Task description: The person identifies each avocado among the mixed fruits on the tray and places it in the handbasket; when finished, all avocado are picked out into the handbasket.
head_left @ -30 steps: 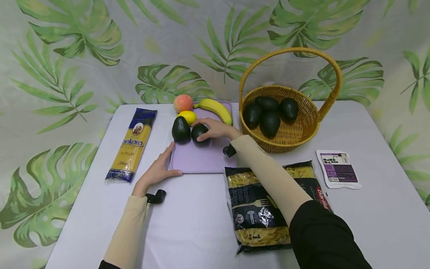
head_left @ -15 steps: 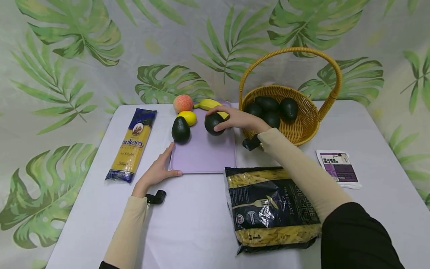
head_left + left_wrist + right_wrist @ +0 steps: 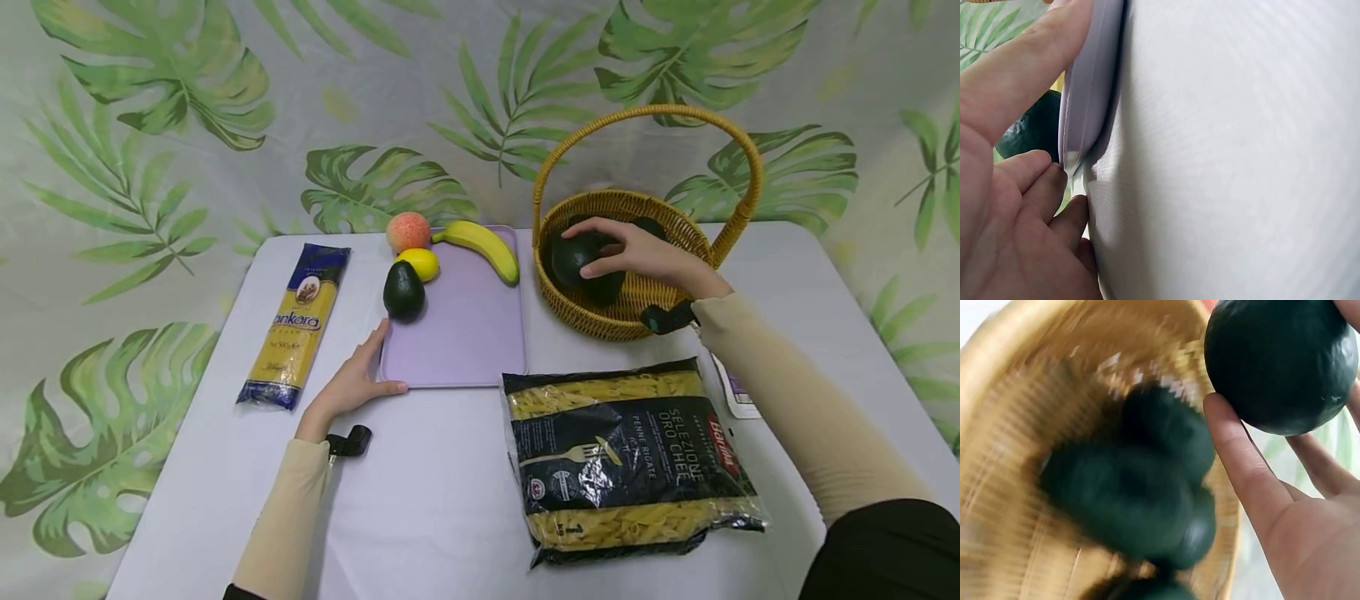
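Pale grey cloth (image 3: 352, 104) spans nine o'clock through twelve to three behind the white table (image 3: 427, 500), printed in green: a broad leaf (image 3: 168, 71) at ten, a slim frond (image 3: 512, 108) near twelve. Soft, fairly even light falls across both.

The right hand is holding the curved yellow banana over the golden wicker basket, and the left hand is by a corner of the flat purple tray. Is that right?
Not quite: the right hand holds a rounded dark green avocado over the basket; the banana lies on the tray, as the head view shows. The left hand is by the tray's corner, yes.
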### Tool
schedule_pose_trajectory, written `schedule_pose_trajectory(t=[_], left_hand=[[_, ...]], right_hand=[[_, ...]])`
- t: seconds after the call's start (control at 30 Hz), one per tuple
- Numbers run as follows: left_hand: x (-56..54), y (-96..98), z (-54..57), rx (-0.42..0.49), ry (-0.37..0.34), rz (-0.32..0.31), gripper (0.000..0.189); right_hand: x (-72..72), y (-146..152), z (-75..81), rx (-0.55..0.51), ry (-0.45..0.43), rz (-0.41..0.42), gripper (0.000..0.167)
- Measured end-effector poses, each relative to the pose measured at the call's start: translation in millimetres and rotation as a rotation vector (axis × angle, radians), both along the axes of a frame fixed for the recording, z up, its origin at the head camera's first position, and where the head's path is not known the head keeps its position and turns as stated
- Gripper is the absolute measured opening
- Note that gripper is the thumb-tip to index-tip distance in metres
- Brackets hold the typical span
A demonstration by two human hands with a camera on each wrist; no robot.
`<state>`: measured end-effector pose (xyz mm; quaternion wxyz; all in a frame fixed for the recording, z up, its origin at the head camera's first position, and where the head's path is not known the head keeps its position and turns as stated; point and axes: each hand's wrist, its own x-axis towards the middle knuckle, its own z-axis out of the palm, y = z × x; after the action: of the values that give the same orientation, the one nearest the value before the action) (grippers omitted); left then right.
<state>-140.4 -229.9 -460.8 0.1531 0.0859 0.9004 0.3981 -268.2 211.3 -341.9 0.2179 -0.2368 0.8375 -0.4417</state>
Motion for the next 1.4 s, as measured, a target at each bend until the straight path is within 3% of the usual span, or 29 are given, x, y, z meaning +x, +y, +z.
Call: schedule_pose_trajectory(t=[0.3, 0.53, 1.07, 1.27, 1.4], left_hand=[[-0.1, -0.1, -0.3, -0.005, 0.009, -0.007, 0.109], [-1.3, -1.2, -1.8, 0.001, 0.026, -0.015, 0.109], [-2.2, -1.7, -3.3, 0.006, 0.019, -0.013, 0.11], [-1.8, -2.2, -3.6, 0.006, 0.027, -0.015, 0.109], [-0.7, -1.5, -3.3, 0.004, 0.018, -0.008, 0.11]], right_hand=[[13.3, 61.5, -8.6, 0.024, -0.022, -0.124, 0.057], [14.6, 87.3, -15.4, 0.059, -0.048, -0.152, 0.06], [7.5, 78.4, -24.5, 0.248, 0.055, -0.102, 0.058], [1.7, 73.1, -30.0, 0.321, 0.134, -0.071, 0.05], [2.1, 72.8, -29.3, 0.335, 0.137, -0.069, 0.049]])
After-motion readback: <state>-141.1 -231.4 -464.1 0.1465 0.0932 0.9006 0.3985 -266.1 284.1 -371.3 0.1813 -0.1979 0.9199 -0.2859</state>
